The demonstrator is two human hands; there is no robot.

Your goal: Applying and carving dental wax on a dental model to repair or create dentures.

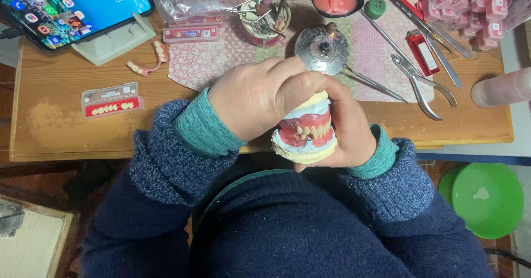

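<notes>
Both hands hold a dental model point(307, 131): pale plaster casts above and below, pink wax gums and small white teeth between them. My left hand point(259, 95) wraps over its top and left side, fingers curled shut. My right hand point(348, 126) cups it from the right and underneath. The model sits just in front of the wooden table edge point(138, 151), above my lap.
A lit metal spirit burner point(322, 48), a ladle of pink wax point(336, 0), a tool cup point(264, 17), pliers point(420, 81), a red lighter point(423, 51), tooth strips point(112, 102), a loose denture piece point(149, 62), a phone on a stand point(72, 4). A green bowl point(487, 200) sits low right.
</notes>
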